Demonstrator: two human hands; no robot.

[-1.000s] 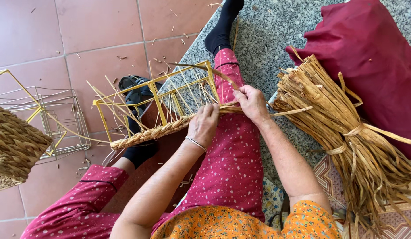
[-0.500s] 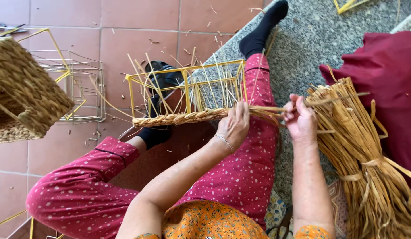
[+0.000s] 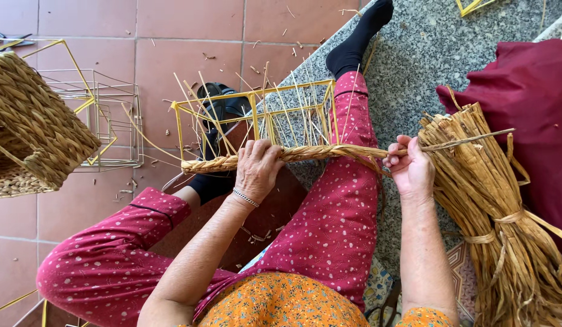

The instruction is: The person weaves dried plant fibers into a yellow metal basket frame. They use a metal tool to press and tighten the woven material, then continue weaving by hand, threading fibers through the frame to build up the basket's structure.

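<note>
Likely to slacken if left fingers [image 3: 256, 158], clamped on the braid [image 3: 305, 154] beside the wire frame [image 3: 256, 115], ease while right fingers [image 3: 397, 158], pinched on a strand [image 3: 468, 140], tug

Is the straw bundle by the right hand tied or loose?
Tied. A straw band wraps around the straw bundle near its middle, and the stalks fan out on both sides of it.

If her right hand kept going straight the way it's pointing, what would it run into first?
The right hand points toward the bundle of dried straw lying just beyond its knuckles, so it would likely meet that first; the dark red cushion lies farther on. Depth is uncertain.
</note>
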